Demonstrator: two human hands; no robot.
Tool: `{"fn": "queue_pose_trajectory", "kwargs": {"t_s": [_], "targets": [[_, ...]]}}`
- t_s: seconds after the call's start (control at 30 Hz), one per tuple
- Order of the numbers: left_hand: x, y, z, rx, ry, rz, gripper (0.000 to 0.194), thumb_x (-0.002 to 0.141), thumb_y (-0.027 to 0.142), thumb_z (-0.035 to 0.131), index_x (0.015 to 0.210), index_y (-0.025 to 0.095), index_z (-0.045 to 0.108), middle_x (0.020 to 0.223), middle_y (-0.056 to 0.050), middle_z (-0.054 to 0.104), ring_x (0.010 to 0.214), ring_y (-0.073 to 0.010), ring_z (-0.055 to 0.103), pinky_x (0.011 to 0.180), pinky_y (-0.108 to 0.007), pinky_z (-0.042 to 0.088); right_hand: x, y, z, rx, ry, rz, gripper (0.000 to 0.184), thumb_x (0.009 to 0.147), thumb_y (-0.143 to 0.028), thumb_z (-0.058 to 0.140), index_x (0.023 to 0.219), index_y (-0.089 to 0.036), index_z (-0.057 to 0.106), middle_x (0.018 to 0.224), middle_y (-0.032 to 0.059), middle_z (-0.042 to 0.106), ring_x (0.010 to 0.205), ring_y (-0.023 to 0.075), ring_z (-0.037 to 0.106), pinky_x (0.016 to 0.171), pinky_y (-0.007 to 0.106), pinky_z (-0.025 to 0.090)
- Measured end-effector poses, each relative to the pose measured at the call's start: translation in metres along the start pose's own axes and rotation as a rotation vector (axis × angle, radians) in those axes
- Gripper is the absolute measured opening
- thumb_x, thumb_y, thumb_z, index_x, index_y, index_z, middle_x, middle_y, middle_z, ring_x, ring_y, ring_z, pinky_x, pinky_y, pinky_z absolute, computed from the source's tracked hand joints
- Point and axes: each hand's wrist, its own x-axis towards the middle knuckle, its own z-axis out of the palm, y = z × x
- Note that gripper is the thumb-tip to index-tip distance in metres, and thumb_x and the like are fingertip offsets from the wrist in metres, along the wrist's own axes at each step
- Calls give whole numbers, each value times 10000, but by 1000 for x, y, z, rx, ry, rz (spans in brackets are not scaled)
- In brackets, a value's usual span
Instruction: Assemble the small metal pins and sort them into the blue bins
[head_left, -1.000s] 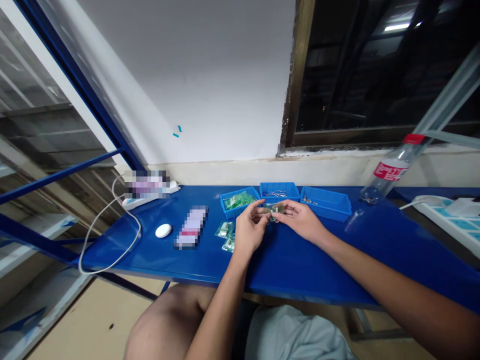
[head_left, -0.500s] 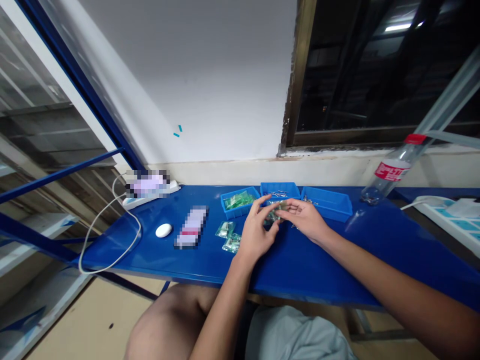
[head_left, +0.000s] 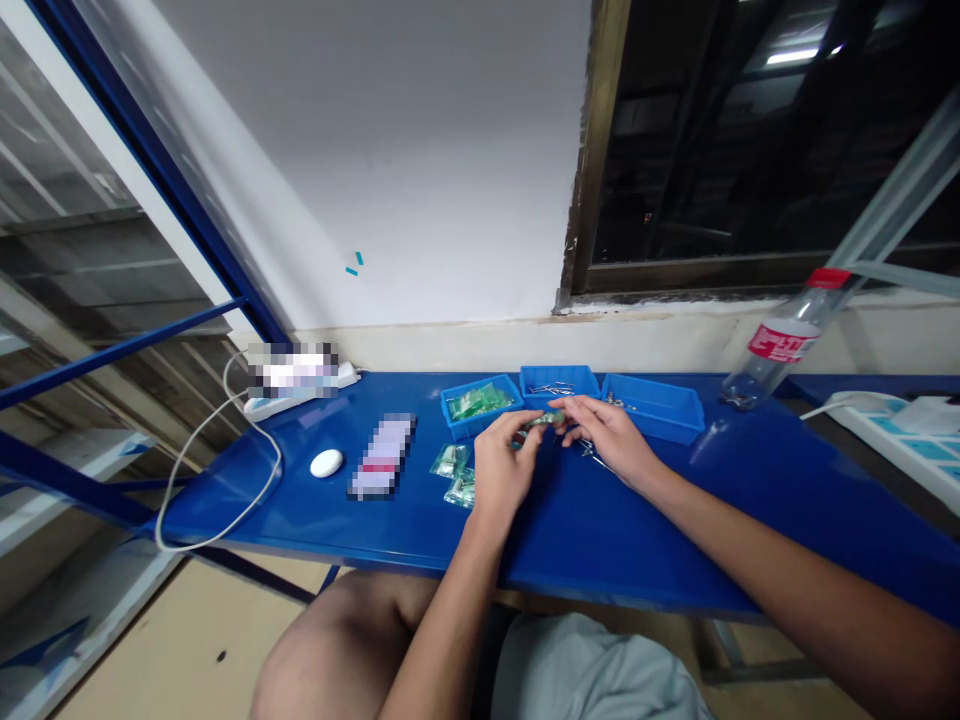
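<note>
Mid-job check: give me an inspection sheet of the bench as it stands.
surface: glossy blue bench top.
job's things: green circuit board between left hand and right hand; three blue bins, the leftmost holding bagged green parts; two small bags beside the left hand; metal pins by the right hand.
clutter: white oval object, blurred-out item, plastic bottle with red cap.
fingers: both hands pinch the board.
cables: white cable loops from power strip.
surroundings: white wall, dark window, blue frame.

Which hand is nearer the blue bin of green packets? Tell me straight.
Left. The left hand is just in front of the blue bin, slightly right of it; the right hand is farther right.
</note>
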Motion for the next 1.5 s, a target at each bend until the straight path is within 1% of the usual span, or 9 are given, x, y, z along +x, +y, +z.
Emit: {"fn": "queue_pose_trajectory", "kwargs": {"t_s": [0.27, 0.4, 0.57, 0.63, 0.73, 0.87, 1.07, 1.3, 1.5], "targets": [[-1, 1, 1, -55, -54, -121, 226, 994, 345, 655, 1082, 198, 803, 894, -52, 800, 717, -182, 709, 689, -275, 554, -2, -3, -2, -222, -31, -256, 318, 860, -516, 817, 1086, -294, 825, 1168, 86, 689, 1206, 285, 640, 1034, 431, 567], [-1, -5, 4, -76, -47, -177, 249, 958, 384, 709, 1100, 189, 771, 845, -48, 785, 697, -178, 708, 670, -266, 557, 0, 4, -1, -113, -40, -135, 349, 839, -538, 823, 1031, -246, 812, 1079, 82, 752, 1011, 264, 718, 935, 440, 622], [-1, -5, 7, -176, 49, -206, 288, 929, 387, 759, 1137, 193, 715, 1068, -92, 775, 869, -197, 760, 770, -291, 614, 1, 11, -1, -29, 117, -50, 389, 801, -552, 846, 978, -220, 749, 979, 76, 779, 855, 248, 736, 712, 391, 658], [-1, -3, 7, -206, -12, -174, 283, 945, 411, 742, 1131, 196, 738, 1110, -104, 765, 958, -220, 764, 835, -321, 633, 0, 11, -1, -50, 137, -73, 371, 812, -535, 839, 990, -226, 734, 1005, 76, 775, 878, 250, 742, 729, 386, 660], [-1, -2, 8, -223, -72, -108, 379, 921, 408, 777, 1246, 217, 734, 1245, -119, 731, 1093, -251, 743, 933, -360, 636, -3, 9, -1, -133, 25, -149, 327, 814, -443, 845, 1057, -243, 756, 1112, 75, 754, 1010, 263, 740, 880, 406, 647], [0, -7, 5, -170, -37, -90, 291, 964, 335, 723, 1233, 231, 762, 1285, -111, 726, 1164, -256, 717, 999, -373, 610, -6, 6, 2, -206, -106, -202, 292, 863, -380, 795, 1129, -263, 773, 1216, 78, 730, 1072, 259, 723, 988, 433, 611], [2, -10, 3, -271, 30, -205, 238, 955, 315, 725, 1155, 201, 786, 1174, -108, 788, 1047, -247, 761, 923, -362, 622, -4, 7, 2, -128, 60, -125, 362, 874, -463, 799, 1157, -244, 740, 1159, 94, 754, 1056, 258, 714, 901, 417, 635], [2, -9, 8, -440, -41, -276, 377, 899, 287, 794, 1247, 172, 702, 1121, -121, 809, 971, -228, 789, 873, -345, 635, -2, 7, 3, -39, -36, -104, 334, 820, -500, 843, 999, -222, 795, 1083, 75, 757, 893, 229, 724, 821, 409, 655], [1, -6, 7, -159, 75, -147, 233, 927, 274, 763, 1145, 195, 746, 1141, -110, 767, 1029, -226, 752, 904, -354, 631, 1, 8, 1, -2, 95, -67, 358, 791, -509, 865, 970, -214, 771, 972, 72, 785, 806, 232, 736, 705, 388, 657]]}}
